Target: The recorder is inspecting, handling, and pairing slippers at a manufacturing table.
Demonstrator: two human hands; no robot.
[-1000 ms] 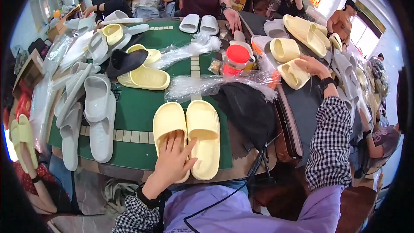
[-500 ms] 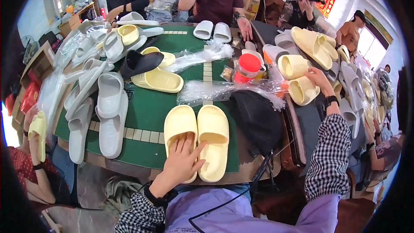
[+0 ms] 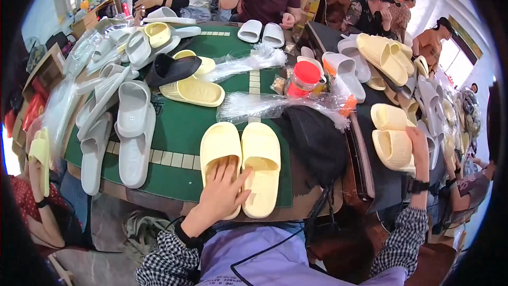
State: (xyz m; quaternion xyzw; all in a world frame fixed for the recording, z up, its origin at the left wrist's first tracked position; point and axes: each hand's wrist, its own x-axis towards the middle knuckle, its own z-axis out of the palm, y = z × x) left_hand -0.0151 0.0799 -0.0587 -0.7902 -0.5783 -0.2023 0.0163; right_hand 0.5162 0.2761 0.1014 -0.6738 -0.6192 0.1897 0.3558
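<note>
Left hand (image 3: 221, 186) on slippers (image 3: 260, 151), bagged strands (image 3: 256, 107) beyond

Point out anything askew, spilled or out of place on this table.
The grey slippers at left look askew: they overlap at differing angles, while the yellow pair under the left hand sits neatly. The red-lidded jar seems out of place among slippers. Nothing visibly spilled or damaged.

slipper pair (image 3: 262, 180): on mat (image 3: 177, 133), near edge | plastic bundle (image 3: 262, 107): behind pair | jar (image 3: 305, 78): behind bundle's right part
</note>
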